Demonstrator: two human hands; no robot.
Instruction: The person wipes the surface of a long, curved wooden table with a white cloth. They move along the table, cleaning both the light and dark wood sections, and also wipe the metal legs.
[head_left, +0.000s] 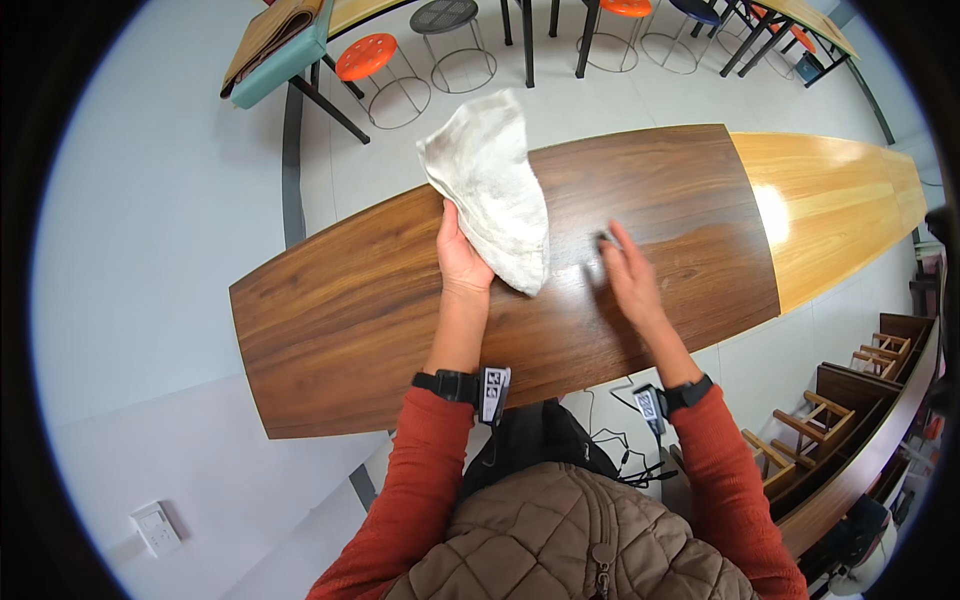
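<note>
A folded white cloth (495, 187) hangs over the dark wood-grain table top (345, 300), slanting past its far edge. My left hand (461, 255) holds it along its lower left side, palm turned up and partly under the fabric. To the right of the cloth, my right hand (634, 274) is apart from it, above the table, with its fingers slightly spread. That hand is blurred, and nothing shows in its grip. A dark blur by its fingertips is too unclear to tell.
A lighter wooden table (825, 210) adjoins on the right. Beyond the far edge stand an orange stool (366, 56), a grey stool (444, 16) and a teal padded bench (281, 64). Wooden stools (814, 420) and cables (626, 450) lie at the lower right. A wall (165, 225) borders the left.
</note>
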